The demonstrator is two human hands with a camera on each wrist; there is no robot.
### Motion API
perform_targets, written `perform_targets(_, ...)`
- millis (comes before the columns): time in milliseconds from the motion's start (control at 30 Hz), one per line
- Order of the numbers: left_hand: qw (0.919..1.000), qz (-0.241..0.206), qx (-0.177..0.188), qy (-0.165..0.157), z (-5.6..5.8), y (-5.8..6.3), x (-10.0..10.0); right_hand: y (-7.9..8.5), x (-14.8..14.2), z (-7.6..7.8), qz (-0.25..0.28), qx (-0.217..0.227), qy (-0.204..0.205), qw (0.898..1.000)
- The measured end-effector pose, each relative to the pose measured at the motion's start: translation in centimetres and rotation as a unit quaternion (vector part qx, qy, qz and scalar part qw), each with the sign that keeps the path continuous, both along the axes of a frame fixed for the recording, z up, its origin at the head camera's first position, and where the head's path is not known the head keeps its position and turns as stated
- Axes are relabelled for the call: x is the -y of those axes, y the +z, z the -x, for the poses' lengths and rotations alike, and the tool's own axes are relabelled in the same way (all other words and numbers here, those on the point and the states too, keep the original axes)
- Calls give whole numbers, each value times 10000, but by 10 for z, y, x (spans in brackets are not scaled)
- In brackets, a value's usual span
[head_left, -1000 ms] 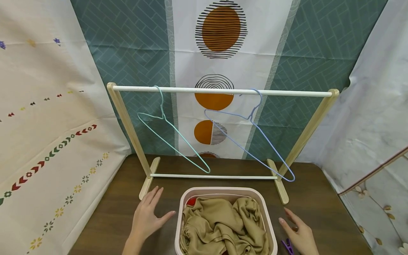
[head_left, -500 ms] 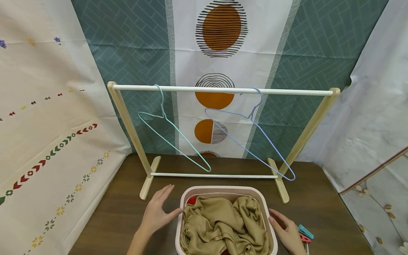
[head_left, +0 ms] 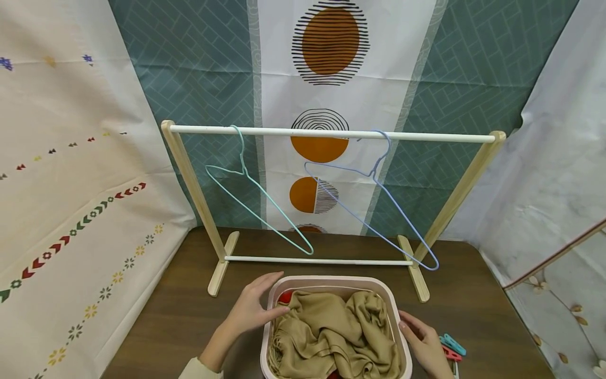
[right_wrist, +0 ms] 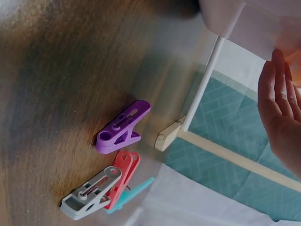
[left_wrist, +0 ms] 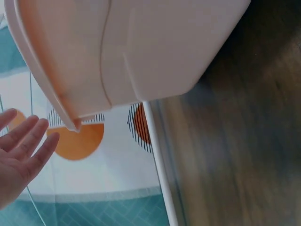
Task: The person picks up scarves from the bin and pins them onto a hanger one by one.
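Note:
A pale pink plastic basin [head_left: 336,282] stands on the brown table, holding a crumpled khaki fringed cloth [head_left: 326,326]. A bit of red fabric [head_left: 285,297] peeks out at its far left corner. My left hand [head_left: 253,305] hovers by the basin's left rim, fingers spread and thumb over the edge; the left wrist view shows it apart from the wall. On the other side my right hand [head_left: 423,343] touches the basin's outer right wall [right_wrist: 258,28] with nearly straight fingertips, its thumb close to the rim.
Behind the basin stands a wooden rack with a white rail [head_left: 284,131]. A mint hanger [head_left: 265,195] and a lavender hanger [head_left: 374,210] hang from it. Right of my right hand lie teal [head_left: 453,345], red [head_left: 451,353], purple [right_wrist: 123,126] and grey [right_wrist: 90,193] clothespins.
My left hand has moved right to the basin's left rim. My right hand has moved left from beside the clothespins to the basin's right side, then stayed there. The basin looks unmoved.

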State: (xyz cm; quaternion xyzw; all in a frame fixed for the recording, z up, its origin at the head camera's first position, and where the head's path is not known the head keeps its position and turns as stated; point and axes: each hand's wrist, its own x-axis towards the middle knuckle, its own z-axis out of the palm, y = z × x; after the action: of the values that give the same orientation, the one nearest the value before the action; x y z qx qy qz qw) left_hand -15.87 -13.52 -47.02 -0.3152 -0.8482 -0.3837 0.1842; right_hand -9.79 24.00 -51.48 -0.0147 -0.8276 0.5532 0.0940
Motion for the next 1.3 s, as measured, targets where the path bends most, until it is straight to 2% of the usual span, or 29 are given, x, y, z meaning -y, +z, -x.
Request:
perform_targets(167, 9977, 143, 228, -617, 9, 8, -6, 0, 0, 0, 35, 34, 59, 10000)
perform_targets(333, 9920, 423, 366, -1129, 21, 12, -11, 1, 1, 0, 151, 167, 112, 9997)
perform_targets(400, 9869, 378, 526, -1479, 27, 11, -13, 2, 1, 0, 168, 239, 109, 9995)
perform_targets(533, 9704, 209, 1170, -2102, 37, 9, -17, 2, 0, -1, 108, 308, 107, 9994)
perform_targets(633, 9633, 340, 1530, -2178, 42, 10, -21, 2, 0, -1, 70, 289, 89, 9995)
perform_targets(767, 9563, 483, 1766, -2281, 48, 9, -26, 2, 1, -1, 105, 183, 55, 9998)
perform_targets(1000, 9277, 450, 2223, -2965, 55, 6, -39, 2, -1, -1, 137, 274, 104, 9995)
perform_targets(1133, 9161, 821, 2468, -3052, 57, 5, -48, 3, -2, -1, 181, 421, 109, 9989)
perform_targets(1233, 9011, 978, 2789, -3174, 59, 3, -53, 4, -2, -1, 243, 470, 114, 9985)
perform_targets(1300, 8882, 1046, 3009, -3310, 60, 2, -55, 5, -2, -1, 266, 455, 143, 9985)
